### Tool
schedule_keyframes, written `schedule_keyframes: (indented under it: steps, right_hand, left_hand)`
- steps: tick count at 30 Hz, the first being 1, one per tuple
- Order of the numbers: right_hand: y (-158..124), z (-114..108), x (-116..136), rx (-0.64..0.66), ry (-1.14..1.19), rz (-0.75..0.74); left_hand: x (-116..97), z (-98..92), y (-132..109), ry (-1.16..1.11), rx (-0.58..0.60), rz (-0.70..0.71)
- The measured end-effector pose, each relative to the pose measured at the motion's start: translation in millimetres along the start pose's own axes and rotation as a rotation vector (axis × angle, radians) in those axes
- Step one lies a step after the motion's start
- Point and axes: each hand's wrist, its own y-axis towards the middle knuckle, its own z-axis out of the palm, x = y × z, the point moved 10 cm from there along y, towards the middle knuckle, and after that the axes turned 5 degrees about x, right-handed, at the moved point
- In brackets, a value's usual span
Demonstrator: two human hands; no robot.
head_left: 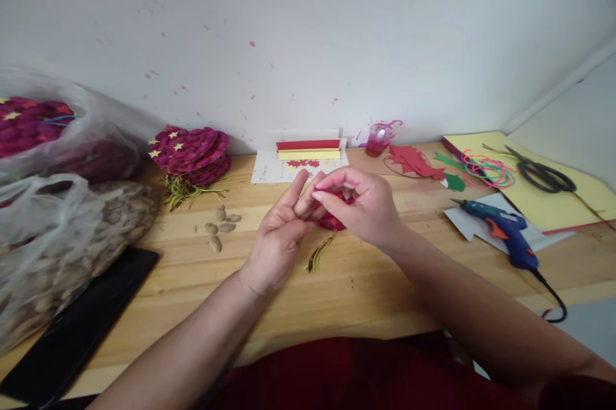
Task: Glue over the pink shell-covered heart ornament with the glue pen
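Observation:
My left hand point(283, 227) is raised over the middle of the table, palm partly up, with fingers stretched out and a little apart. Against its fingertips, my right hand point(363, 205) pinches thumb and index finger together; whatever is between them is hidden or too small to name. Beneath the hands lies a dark pink-red piece point(332, 222), mostly covered by them. A short bunch of yellow-green stems with dark ends point(318, 254) rests on the wood just nearer to me.
Left: peanuts point(215, 229), a bag of peanuts point(120, 214), a black slab point(81, 326), stacked magenta pieces with yellow stars point(197, 156). Back: paper strips point(308, 150), a cup of magenta paint point(378, 139). Right: red paper leaves point(414, 161), scissors point(546, 176), a glue gun point(514, 237).

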Motion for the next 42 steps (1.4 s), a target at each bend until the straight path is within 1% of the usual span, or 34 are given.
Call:
schedule_keyframes:
  steps: [7, 9, 11, 14, 16, 17, 19, 21, 23, 25, 29, 32, 34, 38, 42]
  right_hand:
    - [-3.4, -3.2, -3.4, -0.077, -0.103, 0.008]
    - [-2.7, -3.1, -6.1, -0.064, -0.065, 0.019]
    - [-1.1, -2.5, -8.5, -0.037, 0.028, 0.024]
    - [1.4, 0.8, -7.8, 0.034, 0.120, -0.001]
    - [1.9, 3.9, -0.8, 0.084, 0.041, -0.078]
    - [1.2, 4.4, 5.1, 0.089, -0.030, -0.143]
    - [-2.3, 4.1, 18.9, 0.061, -0.173, -0.295]
    - [-5.9, 2.5, 27.7, 0.012, -0.255, -0.387]
    - [-6.4, 0.6, 29.4, -0.019, -0.260, -0.391]
    - [-4.9, -0.7, 27.4, -0.025, -0.240, -0.347]
    - [-1.7, 1.1, 21.3, 0.027, -0.250, -0.241]
    - [-1.4, 3.7, 22.2, 0.076, -0.310, -0.227]
    - [-1.9, 5.5, 26.9, 0.097, -0.371, -0.261]
    - [-4.3, 9.6, 40.0, 0.109, -0.504, -0.391]
    - [-7.4, 6.8, 48.4, 0.055, -0.548, -0.491]
  left_hand:
    - [4.6, 2.1, -2.2, -0.017, 0.018, 0.004]
    - [4.3, 1.4, -1.3, -0.032, 0.007, -0.007]
    - [1.5, -0.8, -0.2, -0.041, -0.019, -0.004]
    - [-2.4, -5.2, 0.5, -0.054, -0.067, 0.000]
    - [-1.8, -6.7, 0.3, -0.069, -0.088, -0.022]
    - [-0.8, -6.5, 0.2, -0.079, -0.090, -0.037]
    - [0.1, -5.1, 0.2, -0.095, -0.086, -0.054]
    - [-0.2, -3.6, 0.6, -0.100, -0.078, -0.058]
    - [-0.9, -2.8, 1.2, -0.094, -0.074, -0.057]
    - [-0.9, -3.0, 1.7, -0.087, -0.071, -0.062]
    - [0.4, -3.8, 1.9, -0.056, -0.053, -0.083]
    - [1.0, -3.3, 2.0, -0.018, -0.027, -0.088]
    - [1.2, -2.9, 2.1, -0.009, -0.014, -0.085]
    - [1.4, -1.6, 2.1, -0.029, -0.001, -0.080]
    - [0.2, 0.7, 1.2, -0.042, 0.020, -0.081]
